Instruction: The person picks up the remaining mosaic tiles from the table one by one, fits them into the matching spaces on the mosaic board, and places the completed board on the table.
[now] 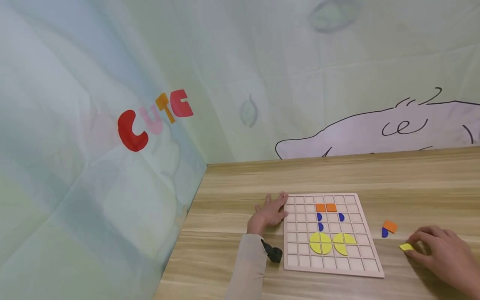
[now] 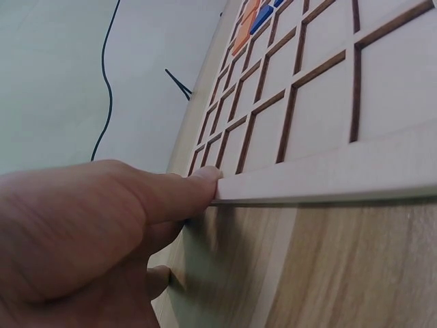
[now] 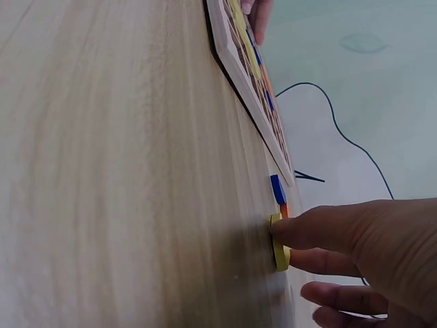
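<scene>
A pale wooden grid board [image 1: 305,261] lies on the table, its square cells partly filled. Two orange squares [image 1: 326,207] sit side by side near its far edge, with several blue half-round pieces [image 1: 319,227] below them. Four yellow quarter pieces make a full disc [image 1: 320,243]; beside it a second yellow disc [image 1: 340,243] lacks its lower right quarter. My left hand [image 1: 268,214] rests on the board's left edge, thumb on the rim. Right of the board, my right hand [image 1: 440,252] pinches a yellow quarter piece [image 1: 406,247] between thumb and fingers, low over the table.
Between board and right hand lie a loose orange square [image 1: 390,226] and a blue half-round piece [image 1: 385,233], touching or nearly so. A printed cloth backdrop [image 1: 240,62] rises behind the table [image 1: 232,187] and along its left side.
</scene>
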The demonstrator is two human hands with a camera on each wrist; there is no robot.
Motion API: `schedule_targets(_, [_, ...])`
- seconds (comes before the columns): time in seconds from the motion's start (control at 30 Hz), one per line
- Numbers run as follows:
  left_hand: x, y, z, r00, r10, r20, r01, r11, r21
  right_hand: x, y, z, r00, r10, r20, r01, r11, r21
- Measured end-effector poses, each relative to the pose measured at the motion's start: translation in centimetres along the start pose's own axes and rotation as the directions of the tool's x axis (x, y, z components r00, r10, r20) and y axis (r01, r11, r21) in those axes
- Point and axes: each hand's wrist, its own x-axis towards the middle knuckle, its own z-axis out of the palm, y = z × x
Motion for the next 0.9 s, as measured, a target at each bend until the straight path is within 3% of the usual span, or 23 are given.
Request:
schedule_targets(0.23, [0.0,0.0,0.1,1.0,0.001,0.004,-0.001,1.0,0.006,0.0,-0.1,0.0,0.999,-0.029,-0.027,0.029,1.0,0.004])
schedule_targets(0.53, [0.0,0.0,-0.1,1.0,0.001,0.0,-0.001,1.0,0.016,1.1,-1.5,-0.7,0.983,-0.141,-0.121,0.153,0.984,0.095])
schedule_targets(0.63, [0.0,0.0,-0.1,1.0,0.001,-0.001,-0.001,1.0,0.023,1.7,-2.1,-0.9,0.964,-0.198,-0.175,0.218,0.971,0.102])
schedule_targets(0.8, [0.0,0.0,-0.1,1.0,-0.001,0.006,0.001,1.0,0.029,2.4,-3.1,-0.6,0.914,-0.304,-0.267,0.342,0.933,0.108])
schedule_targets(0.9, [0.1,0.0,0.0,1.0,-0.002,0.007,0.002,1.0,0.029,2.6,-3.9,-0.2,0.912,-0.329,-0.245,0.365,0.924,0.118])
